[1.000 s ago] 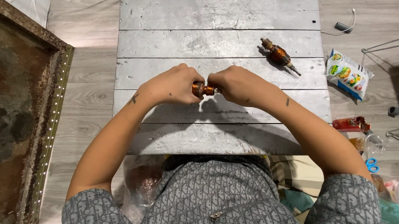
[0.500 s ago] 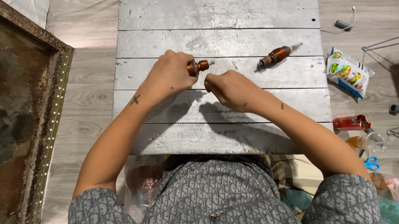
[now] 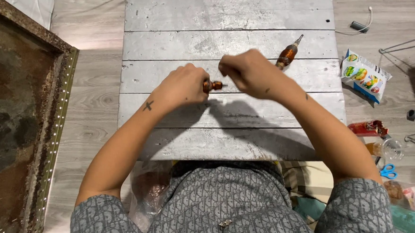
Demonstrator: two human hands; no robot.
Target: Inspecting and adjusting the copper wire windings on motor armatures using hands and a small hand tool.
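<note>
My left hand [image 3: 183, 84] grips a small copper-brown motor armature [image 3: 212, 85] just above the grey plank table [image 3: 231, 18]; only its right end and short shaft stick out of my fist. My right hand [image 3: 247, 71] hovers a little up and to the right of it, fingers curled closed, apart from the part; I cannot tell whether something thin is pinched in them. A second, similar brown armature [image 3: 288, 53] with a metal shaft lies tilted on the planks just beyond my right hand.
A rusty framed panel [image 3: 18, 121] leans along the left on the wood floor. To the right lie a colourful snack bag [image 3: 365, 73], a red wrapper [image 3: 370, 127], a plastic cup, blue scissors [image 3: 388, 171], a white cable and wire racks.
Both hands have shifted about over the table, the left one keeping hold of the armature. My right hand has come off the part and lifted up and to the right.
</note>
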